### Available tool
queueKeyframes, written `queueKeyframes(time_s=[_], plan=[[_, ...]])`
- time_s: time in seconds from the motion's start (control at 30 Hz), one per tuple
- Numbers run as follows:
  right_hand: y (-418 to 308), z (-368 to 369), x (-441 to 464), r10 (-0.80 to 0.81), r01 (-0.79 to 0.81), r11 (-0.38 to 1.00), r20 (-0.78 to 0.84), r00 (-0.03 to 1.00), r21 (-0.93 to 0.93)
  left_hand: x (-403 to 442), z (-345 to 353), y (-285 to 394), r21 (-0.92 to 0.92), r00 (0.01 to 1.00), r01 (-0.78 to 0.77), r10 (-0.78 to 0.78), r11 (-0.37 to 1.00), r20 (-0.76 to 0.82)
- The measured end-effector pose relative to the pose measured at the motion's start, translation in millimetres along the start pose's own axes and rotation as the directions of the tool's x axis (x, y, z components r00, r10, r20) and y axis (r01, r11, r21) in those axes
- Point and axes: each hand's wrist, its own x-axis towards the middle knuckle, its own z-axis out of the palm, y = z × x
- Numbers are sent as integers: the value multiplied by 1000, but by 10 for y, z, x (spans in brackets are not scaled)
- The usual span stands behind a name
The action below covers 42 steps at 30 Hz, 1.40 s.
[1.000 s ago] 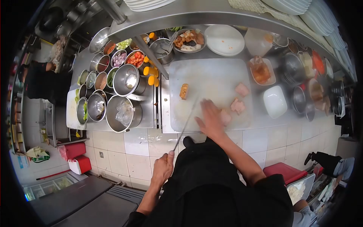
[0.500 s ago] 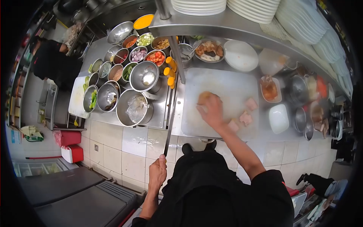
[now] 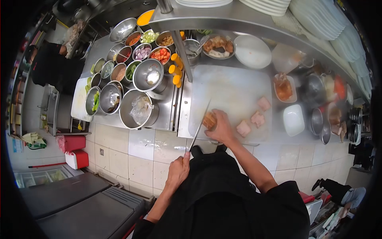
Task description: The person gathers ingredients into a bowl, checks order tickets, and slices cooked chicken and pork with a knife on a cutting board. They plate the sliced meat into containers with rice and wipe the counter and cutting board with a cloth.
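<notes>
My left hand (image 3: 178, 172) is closed round the handle of a long knife (image 3: 198, 129), whose blade points up across the front left of the white cutting board (image 3: 230, 83). Under the fingers of my right hand (image 3: 219, 126) is a browned chunk of meat (image 3: 209, 120), pressed to the board. The blade lies right beside the chunk's left side; whether it touches cannot be made out. Three pale pink pieces of meat, one of them nearest my right hand (image 3: 243, 128), rest on the right part of the board.
Left of the board stand metal bowls of chopped vegetables, a large pot with a plastic bag (image 3: 140, 110) and yellow-capped bottles (image 3: 175, 70). To the right are a white dish (image 3: 293, 121) and a sauce container (image 3: 283, 91). A steel shelf (image 3: 223, 18) overhangs the back. Another person (image 3: 49, 65) stands far left.
My left hand has brought the knife up and right onto the board, beside the meat. My right hand has drawn the browned chunk toward me and slightly left.
</notes>
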Motion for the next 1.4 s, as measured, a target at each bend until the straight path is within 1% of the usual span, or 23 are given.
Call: queueKeyframes(time_s=[0.03,0.07,0.17,0.27,0.4,0.5,0.6,0.7,0.77,0.83,0.9,0.93,1.03,1.07,1.17,1.27,1.3,1.33,1.4], plan=[[-22,-3,-55,30,-29,999,-29,999,35,31,24,65,8,1000,-16,16,1000,3],[132,91,-67,18,-17,999,-47,999,31,65,51,124,26,1000,-26,26,999,11],[152,56,-88,19,-17,997,-19,1000,77,170,121,247,90,999,-53,53,995,9],[94,-9,-95,40,-36,993,-36,999,112,223,125,350,127,998,-64,63,990,6],[91,22,-101,8,4,993,-100,995,122,272,145,376,180,996,-81,84,980,-8],[132,69,-94,19,-3,991,-121,993,133,235,86,336,218,997,-77,77,973,12],[174,78,-66,10,11,989,-141,990,148,19,-73,170,329,999,-20,5,944,44],[217,119,-109,-6,31,987,-155,988,159,84,-91,180,369,996,10,-44,929,83],[206,92,-78,-14,39,985,-153,988,167,386,66,130,339,994,-74,45,938,95],[207,118,-78,-25,51,985,-153,988,166,502,150,277,335,987,-159,144,929,69],[230,99,-62,-33,54,989,-147,989,141,439,171,195,339,988,-152,136,928,70],[233,114,-63,-50,73,988,-168,985,136,346,104,228,359,985,-165,134,919,111],[228,132,-84,-23,50,988,-179,984,149,272,98,114,338,994,-74,44,938,95],[236,126,-93,-3,29,986,-156,988,163,339,168,139,322,994,-72,42,944,100],[274,156,-99,-17,39,988,-147,989,147,538,282,270,265,997,-52,36,963,64],[296,158,-88,-1,17,990,-112,994,143,442,137,237,218,996,-83,76,972,40],[264,137,-65,-12,30,990,-134,991,138,378,86,220,209,996,-90,84,974,36],[227,111,-65,-16,37,990,-152,988,134,312,44,207,145,997,-71,69,987,16],[205,133,-82,-26,48,990,-159,987,130,230,-65,296,148,999,-42,38,988,24]])
